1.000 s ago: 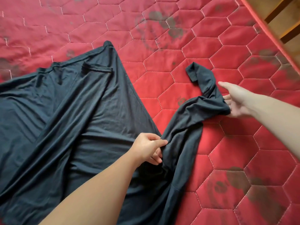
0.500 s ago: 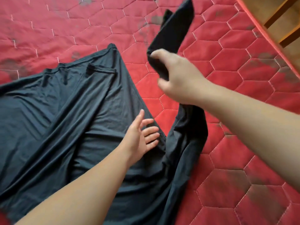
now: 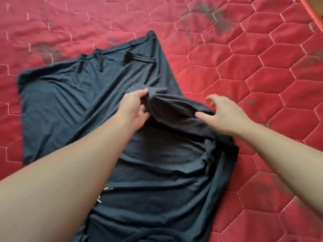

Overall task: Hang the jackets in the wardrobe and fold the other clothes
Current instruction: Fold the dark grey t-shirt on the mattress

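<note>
A dark grey-blue garment (image 3: 70,105) lies spread on a red quilted mattress (image 3: 253,70). Its right sleeve (image 3: 174,109) is folded inward across the body of the garment. My left hand (image 3: 134,105) pinches the end of that sleeve between thumb and fingers near the garment's middle. My right hand (image 3: 225,116) rests on the sleeve's fold at the garment's right edge, thumb against the cloth and fingers spread above it. Both forearms reach in from the bottom and hide part of the lower garment.
The red mattress with hexagon stitching and dark stains (image 3: 215,20) surrounds the garment on all sides. Its piped edge (image 3: 314,18) runs along the upper right corner, with a sliver of wood beyond it.
My right hand swung the sleeve up and over, then laid it across the garment. My left hand went from flat on the cloth to pinching the sleeve's end.
</note>
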A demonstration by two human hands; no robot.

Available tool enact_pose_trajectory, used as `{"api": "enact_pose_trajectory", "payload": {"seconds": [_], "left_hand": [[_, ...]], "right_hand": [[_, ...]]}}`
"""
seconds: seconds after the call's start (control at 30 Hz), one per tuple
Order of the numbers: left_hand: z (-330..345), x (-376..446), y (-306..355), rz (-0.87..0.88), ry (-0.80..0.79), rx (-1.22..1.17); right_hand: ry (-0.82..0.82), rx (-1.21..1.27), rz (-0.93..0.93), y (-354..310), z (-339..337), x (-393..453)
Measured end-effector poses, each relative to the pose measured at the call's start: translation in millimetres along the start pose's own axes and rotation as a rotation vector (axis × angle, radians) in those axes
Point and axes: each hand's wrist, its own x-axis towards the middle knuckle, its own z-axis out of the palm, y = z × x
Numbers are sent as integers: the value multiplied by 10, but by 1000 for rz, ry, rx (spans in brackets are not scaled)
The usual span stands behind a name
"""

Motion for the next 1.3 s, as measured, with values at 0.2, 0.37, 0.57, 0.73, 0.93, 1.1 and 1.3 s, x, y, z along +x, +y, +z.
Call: {"api": "enact_pose_trajectory", "payload": {"seconds": [0.2,0.37,0.57,0.73,0.93,1.1,1.3], "left_hand": [[-280,-310,709,211,-267,-126],[-908,-245,1192,290,-120,-316],[-1635,62,886,135,323,-40],[-1925,139,827,176,286,-145],[-1959,175,790,-1,183,54],[-2028,360,889,125,230,90],[-2096,640,1148,247,277,19]], "right_hand": [[-281,529,-136,-184,-62,-44],[-659,964,-118,-608,-67,69],[-680,185,-56,-713,301,160],[-746,154,48,-614,377,213],[-795,-395,58,-976,321,433],[-338,-313,-196,-1677,493,680],[-90,17,-167,-2299,680,1092]]}}
